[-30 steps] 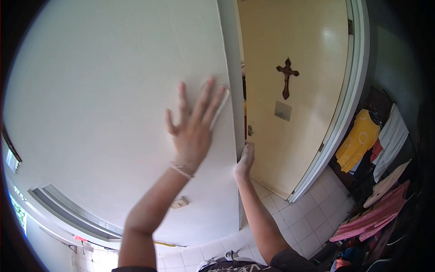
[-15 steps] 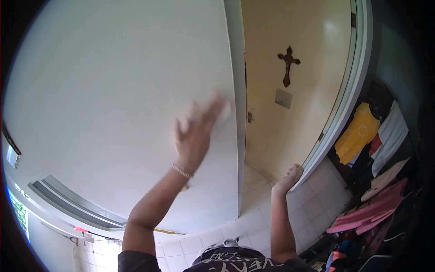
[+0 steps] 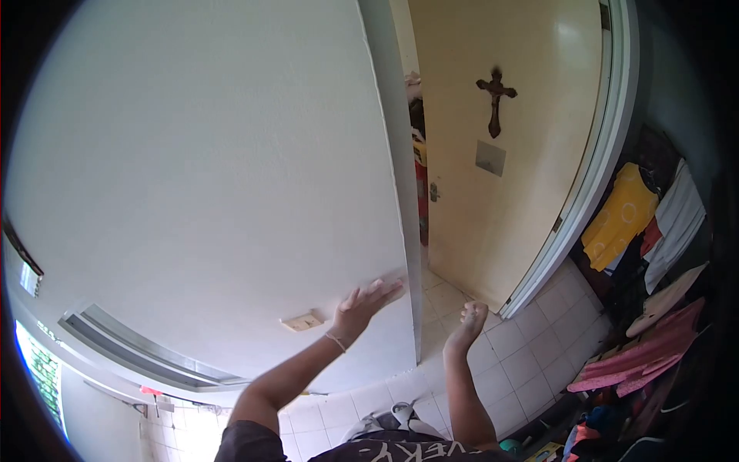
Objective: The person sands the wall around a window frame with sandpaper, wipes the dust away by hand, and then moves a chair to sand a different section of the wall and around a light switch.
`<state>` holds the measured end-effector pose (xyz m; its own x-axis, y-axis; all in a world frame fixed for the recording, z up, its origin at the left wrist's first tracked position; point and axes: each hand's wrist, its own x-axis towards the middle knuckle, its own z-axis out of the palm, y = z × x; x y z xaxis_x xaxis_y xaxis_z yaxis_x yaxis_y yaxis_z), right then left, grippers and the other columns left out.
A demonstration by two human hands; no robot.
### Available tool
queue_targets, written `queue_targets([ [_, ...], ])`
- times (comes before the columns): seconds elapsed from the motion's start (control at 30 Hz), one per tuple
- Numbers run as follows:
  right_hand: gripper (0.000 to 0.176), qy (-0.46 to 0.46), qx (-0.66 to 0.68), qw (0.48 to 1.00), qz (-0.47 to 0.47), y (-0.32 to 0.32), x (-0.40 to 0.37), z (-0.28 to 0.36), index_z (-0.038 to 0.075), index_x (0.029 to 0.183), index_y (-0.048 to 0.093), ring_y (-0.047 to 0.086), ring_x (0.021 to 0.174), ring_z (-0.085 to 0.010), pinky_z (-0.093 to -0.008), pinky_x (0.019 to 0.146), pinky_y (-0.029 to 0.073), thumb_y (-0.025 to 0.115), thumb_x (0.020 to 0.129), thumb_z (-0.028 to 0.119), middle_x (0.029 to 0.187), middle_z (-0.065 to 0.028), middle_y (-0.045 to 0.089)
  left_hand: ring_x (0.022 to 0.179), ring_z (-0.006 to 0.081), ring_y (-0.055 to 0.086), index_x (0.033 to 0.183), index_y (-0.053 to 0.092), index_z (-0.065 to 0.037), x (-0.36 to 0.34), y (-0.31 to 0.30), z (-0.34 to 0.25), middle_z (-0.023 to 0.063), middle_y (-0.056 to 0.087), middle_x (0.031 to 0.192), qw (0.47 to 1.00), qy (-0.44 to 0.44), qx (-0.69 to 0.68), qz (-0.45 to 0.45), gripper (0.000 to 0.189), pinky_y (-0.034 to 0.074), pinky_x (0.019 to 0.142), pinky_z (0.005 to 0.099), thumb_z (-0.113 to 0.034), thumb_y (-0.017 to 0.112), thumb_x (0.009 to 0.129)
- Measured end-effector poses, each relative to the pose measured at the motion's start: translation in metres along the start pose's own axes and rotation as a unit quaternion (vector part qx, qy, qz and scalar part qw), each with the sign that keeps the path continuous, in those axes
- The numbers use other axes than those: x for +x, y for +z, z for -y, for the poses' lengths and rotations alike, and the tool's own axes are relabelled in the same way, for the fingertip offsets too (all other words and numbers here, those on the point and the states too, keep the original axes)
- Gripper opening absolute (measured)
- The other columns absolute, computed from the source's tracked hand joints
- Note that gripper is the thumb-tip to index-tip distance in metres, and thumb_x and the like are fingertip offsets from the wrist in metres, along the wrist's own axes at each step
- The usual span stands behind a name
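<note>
My left hand [image 3: 365,306] lies with its fingers stretched along the pale wall [image 3: 231,177], close to the wall's right edge. Its fingers look whitish, and a braided bracelet [image 3: 336,341] circles the wrist. Just left of this hand, a cream light switch plate [image 3: 302,321] is fixed to the wall. My right hand [image 3: 471,322] is raised with its fingers curled into a fist, whitish at the knuckles. It overlaps the tiled floor by the doorway in this view; the inside of the fist is hidden.
A cream door [image 3: 512,208] stands ajar, bearing a dark crucifix [image 3: 495,102] and a small grey square [image 3: 490,158]. Yellow clothing [image 3: 622,215] and pink cloth [image 3: 643,358] hang or lie at right. A louvred window [image 3: 146,350] sits low left above white floor tiles [image 3: 517,350].
My left hand has slid down the wall to beside the switch plate. My right fist has moved slightly left and down. The view has shifted, and the gap beside the door shows more.
</note>
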<state>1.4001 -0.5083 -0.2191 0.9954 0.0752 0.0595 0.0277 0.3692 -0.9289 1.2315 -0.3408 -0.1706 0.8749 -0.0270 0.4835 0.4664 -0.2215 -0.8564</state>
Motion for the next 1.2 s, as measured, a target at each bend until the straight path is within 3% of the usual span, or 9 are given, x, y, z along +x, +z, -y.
queue_targets([
  [0.2, 0.014, -0.03, -0.034, 0.997, -0.056, -0.03, 0.029, 0.02, 0.009, 0.097, 0.049, 0.043, 0.09, -0.0154, -0.0327, 0.085, 0.038, 0.051, 0.094, 0.023, 0.095, -0.0024, 0.044, 0.156, 0.0209, 0.008, 0.161, 0.02, -0.038, 0.057, -0.017, 0.084, -0.0125, 0.012, 0.169, 0.984, -0.115, -0.116, 0.069, 0.087, -0.006, 0.121, 0.0541, -0.004, 0.05, 0.087],
  [0.3, 0.019, -0.069, -0.071, 0.995, -0.022, -0.027, 0.034, 0.032, 0.002, 0.101, 0.051, 0.047, 0.097, -0.0219, -0.0371, 0.093, 0.039, 0.046, 0.099, 0.02, 0.102, -0.0092, 0.049, 0.143, 0.0156, 0.036, 0.159, 0.029, -0.038, 0.091, -0.013, 0.103, -0.0162, 0.026, 0.165, 0.97, -0.223, -0.1, 0.018, 0.08, -0.002, 0.119, 0.0554, 0.0, 0.045, 0.09],
  [0.4, 0.018, -0.082, -0.077, 0.994, -0.003, -0.019, 0.029, 0.031, 0.001, 0.1, 0.051, 0.047, 0.096, -0.0219, -0.0375, 0.092, 0.04, 0.045, 0.099, 0.018, 0.101, -0.0088, 0.048, 0.142, 0.0147, 0.037, 0.159, 0.029, -0.036, 0.086, -0.008, 0.078, -0.0147, 0.027, 0.165, 0.99, -0.136, -0.047, -0.001, 0.076, -0.003, 0.119, 0.0535, -0.005, 0.047, 0.092],
  [0.43, 0.018, -0.079, -0.081, 0.994, 0.003, -0.017, 0.022, 0.029, 0.001, 0.099, 0.051, 0.048, 0.095, -0.0223, -0.0378, 0.092, 0.04, 0.045, 0.099, 0.018, 0.101, -0.0094, 0.049, 0.157, 0.0223, 0.004, 0.162, 0.018, -0.035, 0.069, 0.0, 0.049, -0.0111, 0.012, 0.169, 0.991, -0.111, -0.077, 0.024, 0.085, -0.01, 0.121, 0.0576, -0.008, 0.049, 0.088],
  [0.53, 0.019, -0.085, -0.104, 0.991, 0.027, -0.019, 0.008, 0.015, 0.0, 0.097, 0.053, 0.049, 0.095, -0.0238, -0.0384, 0.091, 0.041, 0.044, 0.099, 0.017, 0.101, -0.0112, 0.05, 0.156, 0.0189, 0.006, 0.163, 0.018, -0.025, 0.012, 0.019, -0.03, 0.0029, 0.02, 0.167, 1.0, 0.001, -0.014, -0.016, 0.075, -0.005, 0.122, 0.0558, -0.028, 0.046, 0.093],
  [0.93, 0.023, -0.127, -0.184, 0.975, -0.005, -0.051, 0.03, 0.025, -0.002, 0.096, 0.055, 0.05, 0.098, -0.0257, -0.0382, 0.094, 0.04, 0.049, 0.098, 0.02, 0.102, -0.0132, 0.052, 0.154, 0.016, 0.02, 0.16, 0.026, -0.033, 0.064, -0.005, 0.111, -0.0109, 0.02, 0.168, 0.989, -0.122, -0.067, -0.057, 0.077, -0.001, 0.122, 0.0546, -0.011, 0.052, 0.091],
  [1.13, 0.025, -0.159, -0.19, 0.968, 0.037, -0.019, 0.022, 0.014, -0.002, 0.091, 0.057, 0.053, 0.096, -0.0312, -0.0428, 0.091, 0.042, 0.045, 0.099, 0.019, 0.096, -0.016, 0.055, 0.152, 0.0131, 0.025, 0.162, 0.02, -0.029, 0.015, 0.003, 0.033, -0.0033, 0.024, 0.167, 0.999, 0.039, 0.013, -0.007, 0.082, -0.002, 0.12, 0.0595, -0.032, 0.053, 0.087],
  [1.17, 0.024, -0.165, -0.194, 0.965, 0.054, -0.016, 0.015, 0.011, -0.001, 0.091, 0.058, 0.054, 0.095, -0.0315, -0.0429, 0.09, 0.042, 0.046, 0.099, 0.019, 0.095, -0.0158, 0.055, 0.148, 0.0085, 0.03, 0.162, 0.023, -0.027, 0.001, 0.006, 0.012, -0.0043, 0.023, 0.167, 0.995, 0.093, -0.032, 0.013, 0.084, 0.037, 0.108, 0.0477, -0.023, 0.054, 0.084],
  [1.2, 0.023, -0.166, -0.205, 0.962, 0.072, -0.016, 0.005, 0.01, -0.001, 0.092, 0.058, 0.054, 0.094, -0.0317, -0.043, 0.089, 0.043, 0.047, 0.098, 0.019, 0.095, -0.0157, 0.056, 0.148, 0.0085, 0.03, 0.161, 0.024, -0.028, -0.017, 0.012, -0.004, -0.007, 0.028, 0.165, 0.994, 0.084, -0.076, 0.002, 0.081, 0.033, 0.113, 0.0449, -0.024, 0.054, 0.086],
])
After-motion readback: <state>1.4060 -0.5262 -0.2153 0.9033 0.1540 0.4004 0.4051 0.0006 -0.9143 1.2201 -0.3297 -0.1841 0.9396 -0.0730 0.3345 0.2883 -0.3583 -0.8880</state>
